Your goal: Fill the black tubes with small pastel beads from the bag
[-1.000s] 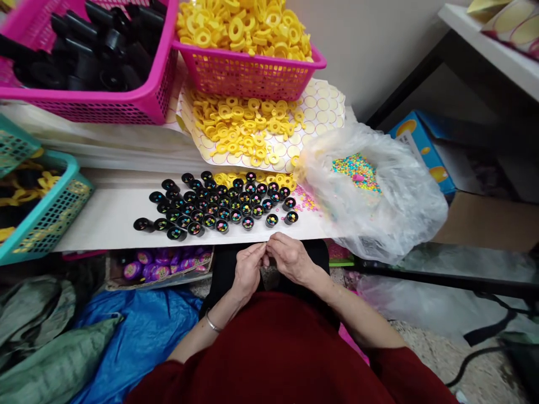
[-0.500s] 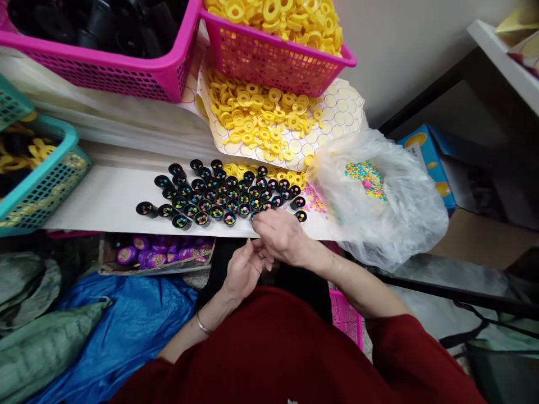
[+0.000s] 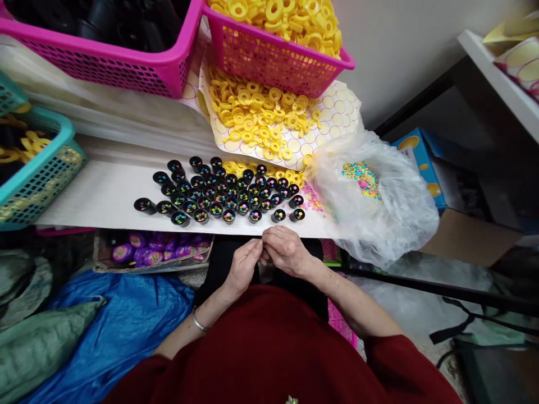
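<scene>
My left hand (image 3: 245, 264) and my right hand (image 3: 285, 251) meet fingertip to fingertip just below the front edge of the white board (image 3: 105, 191). Both are pinched together on something too small to make out. Right above them stand several small black cups (image 3: 219, 193) in rows, each with coloured beads inside. A clear plastic bag (image 3: 379, 196) of pastel beads lies to the right of the cups. Loose yellow rings (image 3: 256, 118) are heaped on a sheet behind the cups.
A pink basket (image 3: 269, 56) of yellow rings and a pink basket (image 3: 105, 62) of black parts stand at the back. A teal basket (image 3: 37, 174) sits at the left. Below the board lie purple packets (image 3: 155, 252), a blue bag (image 3: 126, 331), and a blue box (image 3: 421, 163) at the right.
My right hand reached up to the front row of cups half a second ago and has come back down to meet my left hand. One more filled cup stands at the row's right end.
</scene>
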### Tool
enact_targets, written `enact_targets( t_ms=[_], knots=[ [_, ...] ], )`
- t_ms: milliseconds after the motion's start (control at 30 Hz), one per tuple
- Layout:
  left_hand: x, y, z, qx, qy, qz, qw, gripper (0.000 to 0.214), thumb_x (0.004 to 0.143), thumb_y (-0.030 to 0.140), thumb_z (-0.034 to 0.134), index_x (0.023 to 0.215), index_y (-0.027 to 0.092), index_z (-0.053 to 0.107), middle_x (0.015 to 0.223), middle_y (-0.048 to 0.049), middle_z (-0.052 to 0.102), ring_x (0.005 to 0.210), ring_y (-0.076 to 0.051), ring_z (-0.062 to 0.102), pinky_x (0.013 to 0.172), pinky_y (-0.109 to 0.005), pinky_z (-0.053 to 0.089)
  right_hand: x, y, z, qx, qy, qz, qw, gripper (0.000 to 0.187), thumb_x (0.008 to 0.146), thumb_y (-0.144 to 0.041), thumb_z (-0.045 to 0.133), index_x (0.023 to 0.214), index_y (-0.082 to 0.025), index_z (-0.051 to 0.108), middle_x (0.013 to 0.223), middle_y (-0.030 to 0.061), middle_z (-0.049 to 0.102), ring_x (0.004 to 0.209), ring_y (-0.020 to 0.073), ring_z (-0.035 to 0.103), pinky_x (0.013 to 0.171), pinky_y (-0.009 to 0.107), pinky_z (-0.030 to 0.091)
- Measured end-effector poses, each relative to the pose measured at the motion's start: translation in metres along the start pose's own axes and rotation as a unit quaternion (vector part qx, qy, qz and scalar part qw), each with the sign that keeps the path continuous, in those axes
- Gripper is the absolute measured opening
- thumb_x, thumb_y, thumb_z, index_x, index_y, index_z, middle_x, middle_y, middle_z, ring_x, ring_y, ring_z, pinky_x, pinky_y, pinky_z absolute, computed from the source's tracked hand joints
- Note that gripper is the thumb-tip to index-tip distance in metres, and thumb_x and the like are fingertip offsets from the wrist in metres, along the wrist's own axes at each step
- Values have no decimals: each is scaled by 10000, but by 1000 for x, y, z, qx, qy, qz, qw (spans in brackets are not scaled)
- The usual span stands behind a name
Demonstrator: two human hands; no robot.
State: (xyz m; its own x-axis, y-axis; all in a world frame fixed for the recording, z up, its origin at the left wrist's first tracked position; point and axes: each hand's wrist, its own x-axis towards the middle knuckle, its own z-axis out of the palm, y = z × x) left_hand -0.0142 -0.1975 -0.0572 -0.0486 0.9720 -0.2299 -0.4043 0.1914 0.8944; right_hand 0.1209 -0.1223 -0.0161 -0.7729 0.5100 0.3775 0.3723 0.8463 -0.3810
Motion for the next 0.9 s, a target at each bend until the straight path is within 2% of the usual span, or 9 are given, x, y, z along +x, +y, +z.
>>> enact_targets(
  t_ms=[200,267,333,400,500,600,700,767,900],
  knots=[
    [3,3,-5,103,13,78,991,504,919,554,541,633,149,630,703,-35,582,663,-120,522,616,-248,441,7,-2,-6,-10,-82,26,996,240,936,-96,437,830,-154,644,787,72,624,731,170,500,703,298,397],
    [5,3,-6,102,12,88,991,483,932,531,530,658,148,639,713,-35,584,663,-120,530,617,-251,449,12,-1,-9,-23,-90,18,996,256,921,-80,427,805,-152,644,772,70,614,715,170,484,685,299,384],
    [6,1,-8,88,9,87,992,441,939,521,516,769,150,681,766,-42,608,663,-119,539,608,-252,456,22,5,-12,-36,-76,16,996,272,934,-103,417,805,-158,651,763,65,605,709,172,478,672,300,378],
    [6,-4,-9,91,-20,74,993,405,929,517,532,878,155,707,818,-51,632,656,-116,542,598,-251,457,38,15,-16,-47,-46,44,997,285,962,-154,418,820,-172,665,787,65,606,739,175,493,689,302,386],
    [5,-21,-8,149,-114,45,981,362,871,497,614,830,152,712,805,-53,638,659,-114,538,603,-243,440,71,36,-20,-66,-25,119,990,268,968,-225,466,819,-195,686,861,69,620,832,188,520,746,315,398],
    [3,-49,-8,211,-193,-17,958,315,820,453,650,756,148,700,753,-34,613,644,-106,513,590,-233,401,102,52,-21,-96,-87,168,977,226,934,-252,523,815,-194,706,901,76,637,891,216,519,754,334,390],
    [5,-74,-13,276,-232,-77,930,216,770,356,675,692,155,680,689,2,570,626,-94,478,601,-230,368,123,58,-21,-130,-172,195,957,214,912,-224,523,865,-170,725,962,100,661,936,238,529,746,340,378],
    [8,-83,-18,297,-233,-99,921,163,745,310,683,688,157,681,682,13,563,635,-96,475,618,-233,363,131,56,-21,-146,-218,204,943,219,905,-202,517,909,-152,730,1006,121,672,973,254,542,750,344,375],
    [15,-90,-24,271,-201,-128,933,163,738,305,675,774,151,716,725,9,576,659,-105,495,635,-239,375,138,50,-23,-164,-275,214,923,233,908,-197,520,1004,-132,722,1076,156,678,1065,281,558,781,349,380]
  ],
)
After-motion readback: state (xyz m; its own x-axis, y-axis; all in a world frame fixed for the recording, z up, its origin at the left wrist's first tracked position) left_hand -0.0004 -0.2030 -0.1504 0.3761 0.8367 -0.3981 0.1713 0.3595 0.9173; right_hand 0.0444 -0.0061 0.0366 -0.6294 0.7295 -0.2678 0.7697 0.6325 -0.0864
